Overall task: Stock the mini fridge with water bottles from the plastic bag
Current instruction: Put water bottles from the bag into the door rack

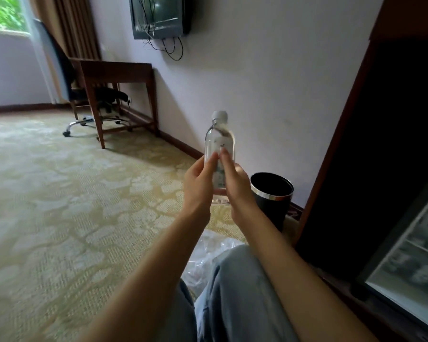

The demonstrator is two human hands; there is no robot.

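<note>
A clear water bottle (pixel 218 137) with a white cap stands upright in the air, held in front of me between both hands. My left hand (pixel 199 183) grips its lower left side. My right hand (pixel 235 183) grips its lower right side, thumb on the label. The crumpled clear plastic bag (pixel 208 253) lies on the carpet beneath my forearms, partly hidden by my knee in jeans. At the lower right the mini fridge door (pixel 405 262) shows its pale inner shelves, within a dark wooden cabinet (pixel 381 144).
A black waste bin (pixel 273 193) with a metal rim stands by the wall, just right of my hands. A wooden desk (pixel 119 77) and office chair (pixel 97 102) stand farther back left. Patterned carpet (pixel 72 206) spreads to the left. A wall television (pixel 158 16) hangs above.
</note>
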